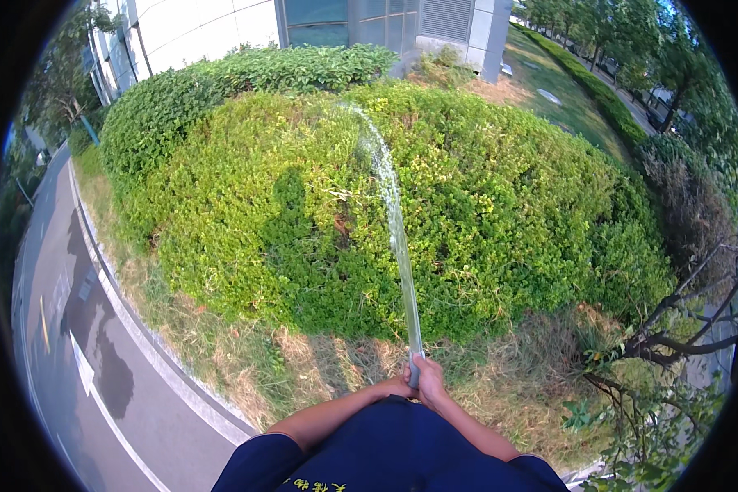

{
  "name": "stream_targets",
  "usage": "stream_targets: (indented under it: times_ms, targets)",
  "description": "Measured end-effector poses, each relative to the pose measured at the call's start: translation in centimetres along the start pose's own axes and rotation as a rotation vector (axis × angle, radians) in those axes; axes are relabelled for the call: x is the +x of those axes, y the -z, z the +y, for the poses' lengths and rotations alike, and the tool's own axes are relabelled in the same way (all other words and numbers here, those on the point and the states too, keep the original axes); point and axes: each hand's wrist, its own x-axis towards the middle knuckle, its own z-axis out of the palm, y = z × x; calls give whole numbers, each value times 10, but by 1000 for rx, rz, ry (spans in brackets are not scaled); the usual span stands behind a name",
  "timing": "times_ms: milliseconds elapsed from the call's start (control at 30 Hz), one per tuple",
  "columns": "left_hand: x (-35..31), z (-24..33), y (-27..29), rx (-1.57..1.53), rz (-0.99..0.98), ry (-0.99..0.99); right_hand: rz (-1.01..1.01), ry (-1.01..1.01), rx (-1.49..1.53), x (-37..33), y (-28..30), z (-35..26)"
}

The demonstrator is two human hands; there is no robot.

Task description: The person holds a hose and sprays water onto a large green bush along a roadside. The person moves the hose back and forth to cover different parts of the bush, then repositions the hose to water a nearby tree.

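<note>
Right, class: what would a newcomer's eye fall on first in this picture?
First, the clear, arching stream of water at the centre, shooting from a grey hose end in the right hand. Behind it spreads a broad yellow-green hedge. At lower left, a white painted arrow stands out on the grey road.

There are two forearms (328, 416), one hose (414, 378) and one water jet (404, 275).

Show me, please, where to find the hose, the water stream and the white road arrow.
Hose (414, 379): head view, on its visible grey end.
Water stream (408, 289): head view, on its smooth lower part.
White road arrow (83, 367): head view, on the arrowhead.
</note>
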Motion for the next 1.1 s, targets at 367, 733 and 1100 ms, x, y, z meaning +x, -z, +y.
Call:
stream_targets:
  times_ms: [367,733,1100]
  targets:
    - [-10,32,-5,-40,-51,-10,85,44,94,-4,16,3]
    - [10,43,-18,302,-126,122,183,114,143,-20,35,-4]
    - [13,46,-27,251,-148,-119,273,135,231,-26,48,-2]
